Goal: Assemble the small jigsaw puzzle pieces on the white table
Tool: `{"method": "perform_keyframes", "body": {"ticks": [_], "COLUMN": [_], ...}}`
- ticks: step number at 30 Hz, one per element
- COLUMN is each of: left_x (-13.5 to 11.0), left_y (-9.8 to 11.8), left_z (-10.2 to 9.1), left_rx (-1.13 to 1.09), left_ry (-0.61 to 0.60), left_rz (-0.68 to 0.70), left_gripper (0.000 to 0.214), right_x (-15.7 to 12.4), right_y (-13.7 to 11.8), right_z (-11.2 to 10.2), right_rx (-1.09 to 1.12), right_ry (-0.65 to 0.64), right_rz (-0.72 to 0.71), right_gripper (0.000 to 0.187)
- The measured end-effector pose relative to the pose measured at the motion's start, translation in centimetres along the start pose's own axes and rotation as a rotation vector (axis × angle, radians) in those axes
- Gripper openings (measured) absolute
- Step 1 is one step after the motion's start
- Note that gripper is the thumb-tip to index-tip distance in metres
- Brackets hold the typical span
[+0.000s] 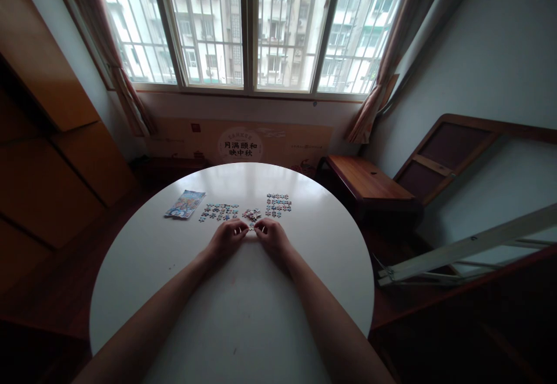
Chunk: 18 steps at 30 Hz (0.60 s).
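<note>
On a white round table my two hands meet near the middle, fingertips pinched close together. Between them shows a small jigsaw puzzle piece. My left hand pinches it from the left side. From the right, the fingers of my right hand are closed on it too. Just beyond the fingertips lies a small heap of loose jigsaw pieces. Spread-out pieces lie past my left hand, and another group of pieces, set in rows, lies past my right hand.
A colourful picture sheet or packet rests on the table's left part. Beyond the table stand a wooden bench on the right and a printed cardboard panel under the barred window. Wooden cabinets are at the left.
</note>
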State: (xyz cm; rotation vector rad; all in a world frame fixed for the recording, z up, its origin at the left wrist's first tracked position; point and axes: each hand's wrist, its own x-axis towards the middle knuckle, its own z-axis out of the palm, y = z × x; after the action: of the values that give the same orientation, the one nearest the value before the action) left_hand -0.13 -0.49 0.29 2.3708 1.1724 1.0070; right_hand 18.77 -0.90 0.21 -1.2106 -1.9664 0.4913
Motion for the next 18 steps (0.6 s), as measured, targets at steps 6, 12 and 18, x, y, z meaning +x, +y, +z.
{"method": "perform_keyframes", "body": {"ticks": [6,12,18], "left_x": [0.08,0.06,0.05], "left_y": [-0.14,-0.11,0.02], "left_z": [0.14,0.09,0.08], "left_rx": [0.007,0.007,0.002], "left_ry": [0.014,0.008,0.005], "left_rz": [-0.004,0.000,0.001], "left_gripper": [0.013,0.012,0.015], "right_x": [-0.01,0.00,-0.06], "right_y": [0.02,-0.09,-0.17], "right_z": [0.03,-0.10,-0.14], "right_rx": [0.002,-0.002,0.006], "right_ry": [0.006,0.007,0.004], "right_rz": [-0.004,-0.003,0.001], "right_gripper": [0.010,0.010,0.010]}}
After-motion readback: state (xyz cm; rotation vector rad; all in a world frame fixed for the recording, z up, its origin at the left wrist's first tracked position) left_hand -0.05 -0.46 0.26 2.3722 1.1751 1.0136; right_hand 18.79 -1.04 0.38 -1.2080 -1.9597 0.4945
